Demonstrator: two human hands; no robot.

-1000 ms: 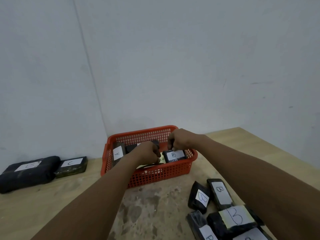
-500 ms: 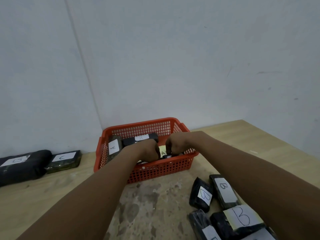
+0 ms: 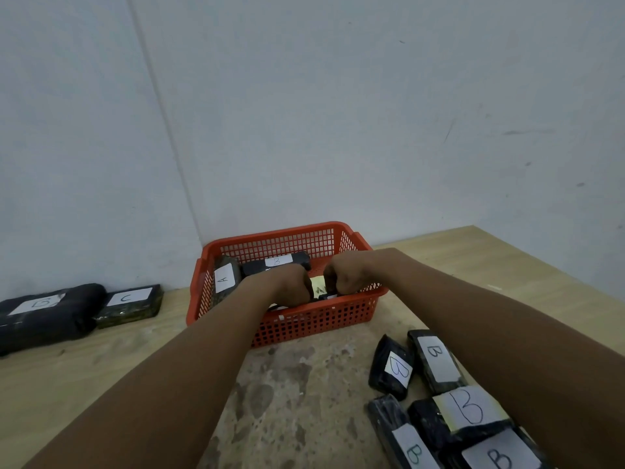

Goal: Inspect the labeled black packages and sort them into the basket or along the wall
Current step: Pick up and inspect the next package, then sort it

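A red mesh basket [image 3: 280,233] stands in the corner against the wall. Inside it a black package labelled A [image 3: 225,279] leans at the left end and one labelled B [image 3: 277,262] lies along the back. My left hand [image 3: 291,287] and my right hand [image 3: 345,275] are both down inside the basket, knuckles up and fingers curled. They grip a black package [image 3: 324,297] low in the basket; only a sliver of it shows. A yellowish label [image 3: 318,286] shows between the two hands.
Along the left wall lie a large black package [image 3: 44,313] and a smaller one labelled C [image 3: 130,302]. Several black packages labelled B [image 3: 436,360] are piled on the table at the lower right, near my right forearm.
The B-labelled package in my hands has gone down into the basket and is now almost hidden. My hands have drawn closer together, and the view has shifted slightly.
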